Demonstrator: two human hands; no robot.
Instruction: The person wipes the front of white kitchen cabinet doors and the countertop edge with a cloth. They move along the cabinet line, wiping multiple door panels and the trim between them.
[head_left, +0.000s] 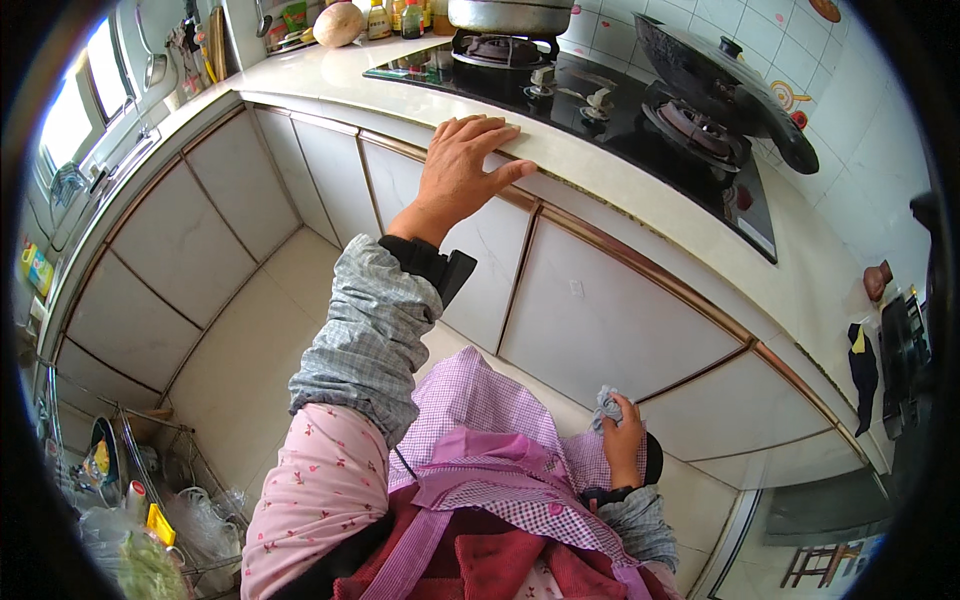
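My left hand (466, 169) rests with fingers spread on the front edge of the pale countertop (352, 79), holding nothing. Just beyond its fingertips lies the black glass gas hob (577, 90). Low on the right, my right hand (624, 442) grips a crumpled grey cloth (606, 405) in front of the white cabinet doors (600, 300). On the hob's left burner stands a metal pot (510, 16), only its lower part in view. A black wok with a lid (705, 75) sits tilted over the right burner, its handle pointing toward me.
Bottles (395, 19) and a large round tan vegetable or fruit (338, 25) stand at the back left. A wire rack (127, 427) with plastic bags occupies the lower left. Beside the right wall are a small brown object (877, 280) and a dark cloth-like item (862, 375).
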